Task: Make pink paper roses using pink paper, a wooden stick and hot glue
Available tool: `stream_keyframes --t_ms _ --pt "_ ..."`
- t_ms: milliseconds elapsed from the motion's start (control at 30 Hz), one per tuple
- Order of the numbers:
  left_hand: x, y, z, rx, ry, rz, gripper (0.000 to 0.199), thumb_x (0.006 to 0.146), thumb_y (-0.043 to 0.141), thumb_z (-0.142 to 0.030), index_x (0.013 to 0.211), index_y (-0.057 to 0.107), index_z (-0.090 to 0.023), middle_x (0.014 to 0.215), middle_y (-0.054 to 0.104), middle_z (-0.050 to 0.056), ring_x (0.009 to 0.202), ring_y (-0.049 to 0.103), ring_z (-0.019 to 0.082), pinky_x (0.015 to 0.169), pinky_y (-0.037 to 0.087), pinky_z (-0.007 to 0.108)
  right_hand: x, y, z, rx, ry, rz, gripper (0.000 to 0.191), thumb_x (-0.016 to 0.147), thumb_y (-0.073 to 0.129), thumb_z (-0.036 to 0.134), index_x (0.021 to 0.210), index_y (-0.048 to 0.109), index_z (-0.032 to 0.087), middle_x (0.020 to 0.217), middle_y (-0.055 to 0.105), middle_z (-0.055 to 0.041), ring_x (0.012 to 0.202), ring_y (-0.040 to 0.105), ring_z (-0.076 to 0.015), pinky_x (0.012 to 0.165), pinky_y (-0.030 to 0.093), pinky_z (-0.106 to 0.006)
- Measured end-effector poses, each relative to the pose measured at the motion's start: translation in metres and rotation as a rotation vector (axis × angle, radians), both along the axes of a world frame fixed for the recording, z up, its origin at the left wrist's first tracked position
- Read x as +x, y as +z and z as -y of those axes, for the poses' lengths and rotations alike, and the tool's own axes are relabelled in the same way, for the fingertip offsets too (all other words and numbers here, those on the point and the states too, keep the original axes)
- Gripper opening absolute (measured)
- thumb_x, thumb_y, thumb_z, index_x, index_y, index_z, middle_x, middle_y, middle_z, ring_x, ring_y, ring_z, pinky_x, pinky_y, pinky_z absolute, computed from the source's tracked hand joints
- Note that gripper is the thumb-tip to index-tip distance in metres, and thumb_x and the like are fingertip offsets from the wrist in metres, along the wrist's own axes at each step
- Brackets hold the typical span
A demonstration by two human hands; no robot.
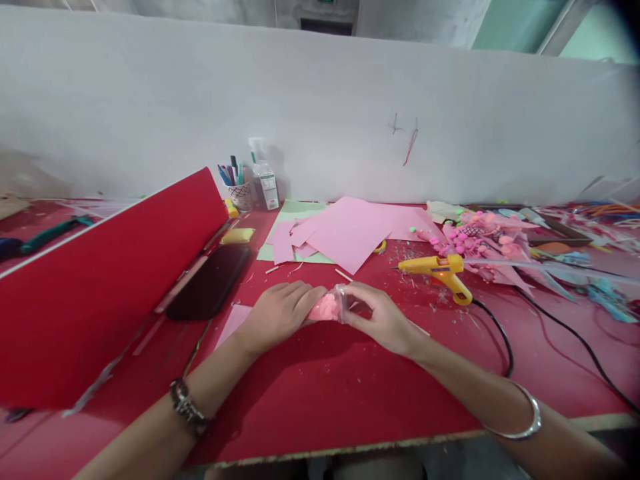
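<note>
Between my two hands, over the middle of the red table (340,393), is a small pink lump in clear plastic (326,307). My left hand (279,315) is closed around its left end, the fingers hiding that part. With thumb and fingers, my right hand (379,317) pinches the clear plastic edge at its right end. Whether the lump is soft clay or something else, I cannot tell. Just beyond my hands lie sheets of pink paper (345,230) on top of light green paper (270,253). A pink paper piece (233,325) lies beside my left wrist.
A yellow glue gun (435,267) with a black cord lies right of my hands, near pink decorations with small balls (480,240). Leftward are a black phone (207,283) and a leaning red board (115,287). A pen cup (241,197) and bottle (266,183) stand behind.
</note>
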State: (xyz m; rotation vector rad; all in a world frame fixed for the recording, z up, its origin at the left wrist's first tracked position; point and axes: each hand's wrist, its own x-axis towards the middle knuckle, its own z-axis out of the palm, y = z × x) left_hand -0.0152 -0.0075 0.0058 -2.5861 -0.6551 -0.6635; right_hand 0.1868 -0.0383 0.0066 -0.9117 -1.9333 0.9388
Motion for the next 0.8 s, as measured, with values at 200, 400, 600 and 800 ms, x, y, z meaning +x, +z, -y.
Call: stream_keyframes --t_ms 200,400,600,800 --pt "0.003 0.002 0.004 0.048 -0.052 -0.017 0.019 0.085 0.031 -0.009 0.098 0.045 -0.008 0.074 0.061 0.008 0.065 0.056 0.017 0.056 0.046 0.029 -0.001 -0.001 0.005 0.020 0.011 0.072 0.020 0.076 0.053 0.022 0.096 0.053 0.019 0.081 0.054 -0.0007 0.072 0.052 -0.0108 0.068 0.045 -0.025" --pt "0.004 0.004 0.007 0.044 -0.050 -0.033 0.019 0.086 0.030 -0.010 0.096 0.046 -0.009 0.071 0.060 0.006 0.063 0.054 0.016 0.055 0.044 0.028 -0.004 -0.002 0.007 0.057 -0.009 0.109 0.018 0.076 0.053 0.029 0.091 0.052 0.019 0.076 0.052 -0.0002 0.067 0.048 -0.0106 0.060 0.042 -0.023" --pt "0.003 0.007 0.008 0.074 -0.018 -0.051 0.016 0.086 0.032 -0.012 0.094 0.047 -0.012 0.070 0.058 0.003 0.063 0.053 0.015 0.054 0.042 0.026 -0.008 -0.003 0.009 0.129 -0.071 0.175 0.020 0.078 0.050 0.035 0.088 0.053 0.019 0.076 0.054 -0.0015 0.067 0.048 -0.0123 0.061 0.040 -0.025" --pt "0.000 0.009 0.008 0.087 0.017 -0.093 0.016 0.085 0.035 -0.012 0.095 0.047 -0.014 0.072 0.059 0.003 0.066 0.053 0.015 0.054 0.040 0.026 -0.009 0.004 0.011 0.002 0.048 0.111 0.016 0.080 0.045 0.031 0.085 0.054 0.018 0.078 0.056 -0.0014 0.071 0.049 -0.0128 0.066 0.041 -0.026"
